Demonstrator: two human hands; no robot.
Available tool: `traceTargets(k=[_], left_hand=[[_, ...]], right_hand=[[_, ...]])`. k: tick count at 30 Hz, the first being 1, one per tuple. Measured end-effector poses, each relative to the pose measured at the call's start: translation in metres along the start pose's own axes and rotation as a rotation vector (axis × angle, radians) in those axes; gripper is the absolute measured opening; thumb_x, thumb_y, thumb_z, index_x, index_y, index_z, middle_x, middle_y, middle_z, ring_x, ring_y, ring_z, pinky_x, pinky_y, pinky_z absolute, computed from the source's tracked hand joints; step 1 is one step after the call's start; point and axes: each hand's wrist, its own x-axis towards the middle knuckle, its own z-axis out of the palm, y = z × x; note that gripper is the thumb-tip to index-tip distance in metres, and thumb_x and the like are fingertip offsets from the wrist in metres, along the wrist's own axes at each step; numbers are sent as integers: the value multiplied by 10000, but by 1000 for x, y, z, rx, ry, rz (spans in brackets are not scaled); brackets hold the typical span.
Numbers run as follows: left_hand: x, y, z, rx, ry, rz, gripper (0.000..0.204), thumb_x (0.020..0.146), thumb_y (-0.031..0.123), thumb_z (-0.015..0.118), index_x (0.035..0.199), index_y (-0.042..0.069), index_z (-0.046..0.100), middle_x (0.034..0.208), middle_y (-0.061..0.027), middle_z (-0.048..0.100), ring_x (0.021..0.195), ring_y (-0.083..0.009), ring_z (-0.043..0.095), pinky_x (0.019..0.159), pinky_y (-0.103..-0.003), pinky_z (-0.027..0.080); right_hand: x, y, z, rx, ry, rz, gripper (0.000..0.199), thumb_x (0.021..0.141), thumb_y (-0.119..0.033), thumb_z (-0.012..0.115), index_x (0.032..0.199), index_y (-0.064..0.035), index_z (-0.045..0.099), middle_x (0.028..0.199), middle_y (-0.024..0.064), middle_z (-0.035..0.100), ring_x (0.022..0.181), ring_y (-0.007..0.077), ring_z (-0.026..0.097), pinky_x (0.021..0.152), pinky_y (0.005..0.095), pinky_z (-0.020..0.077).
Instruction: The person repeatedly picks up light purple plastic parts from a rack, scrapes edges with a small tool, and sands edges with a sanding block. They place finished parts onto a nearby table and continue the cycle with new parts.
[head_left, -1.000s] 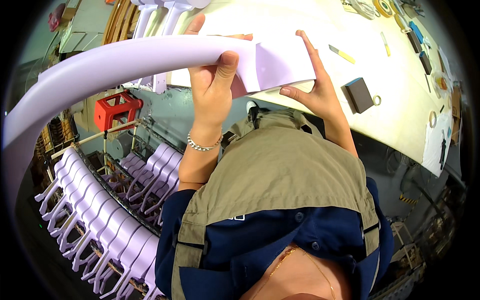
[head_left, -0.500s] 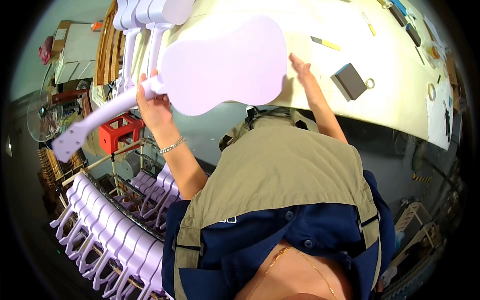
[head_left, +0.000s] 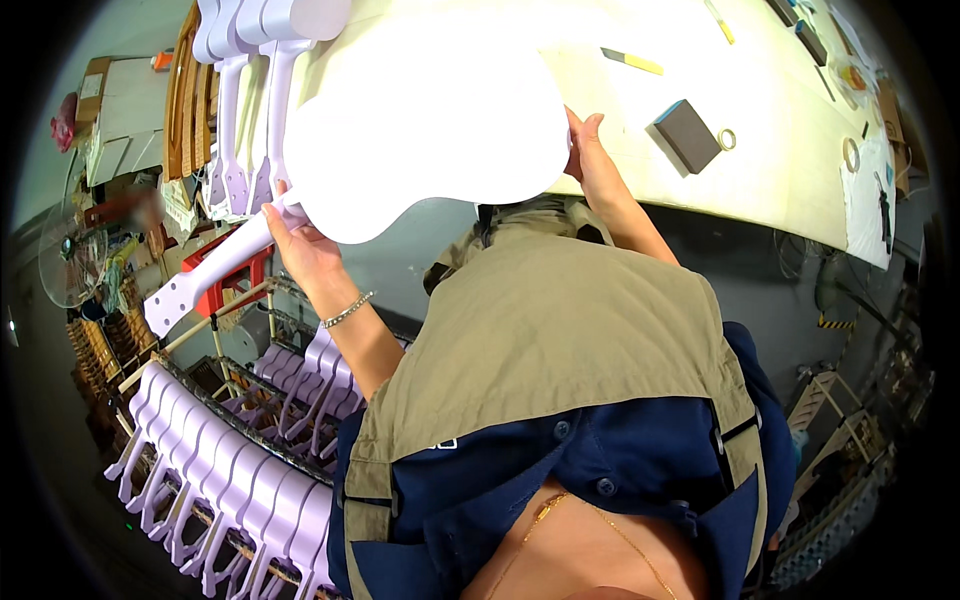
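A pale lilac ukulele-shaped guitar [head_left: 430,140] without strings hangs above the near edge of the table, its broad face glaring white under the light. Its neck slants down to the left, ending in a headstock with several peg holes. Wrapped round the neck close to the body is my left hand [head_left: 308,262], a bracelet at its wrist. At the rounded right end of the body, my right hand [head_left: 593,165] grips the rim with the thumb showing and the other fingers partly hidden behind it.
More lilac guitars [head_left: 250,90] stand at the table's far left. Others fill a rack [head_left: 230,440] at my lower left, near a red stool [head_left: 235,280]. On the cream table [head_left: 790,180] lie a dark sanding block [head_left: 687,137], a tape roll [head_left: 727,139] and a yellow-handled knife [head_left: 632,61].
My right hand has gone from open beside the guitar to gripping its right end. The guitar has tilted, its face turning from lilac to glaring white, and its headstock has shifted right.
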Motion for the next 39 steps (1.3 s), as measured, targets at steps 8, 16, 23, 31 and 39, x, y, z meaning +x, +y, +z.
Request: traceTargets(k=[8, 16, 23, 31, 39], left_hand=[[-28, 15, 29, 64, -101, 134, 584, 946, 397, 438, 1314, -50, 363, 1209, -254, 514, 1037, -299, 579, 834, -385, 519], [-57, 21, 58, 107, -212, 184, 633, 917, 374, 516, 1328, -69, 326, 1230, -263, 483, 1086, -325, 545, 927, -437, 462], [-47, 12, 54, -112, -517, 237, 490, 842, 349, 599, 1201, 33, 493, 1194, -185, 557, 1128, -374, 516, 976, -504, 408], [-58, 17, 75, -77, -680, 301, 483, 798, 381, 659, 1065, 4, 519, 1075, -230, 605, 1077, -324, 566, 895, -431, 474], [-56, 11, 85, 40, -741, 382, 695, 844, 353, 617, 1367, 68, 258, 1158, -251, 563, 1063, -333, 579, 915, -415, 478]], right_hand=[[5, 14, 1, 177, 179, 79, 826, 889, -638, 52, 1416, -29, 237, 1409, 109, 358, 1291, 221, 351, 1063, 353, 279], [5, 38, -14, 377, 232, 105, 810, 907, -617, 80, 1393, 9, 249, 1402, 131, 355, 1294, 236, 332, 1059, 356, 276], [10, 69, -79, 238, 2, -172, 729, 781, -318, 723, 1307, 0, 332, 1258, 115, 458, 1165, 238, 465, 926, 429, 442], [11, 72, -106, 324, -47, -143, 855, 651, -127, 782, 1347, 0, 302, 1270, 130, 460, 1152, 267, 492, 956, 427, 436], [15, 80, -131, 239, -99, -232, 921, 734, -487, 712, 1407, -66, 245, 1374, 85, 393, 1240, 257, 413, 1010, 410, 368]])
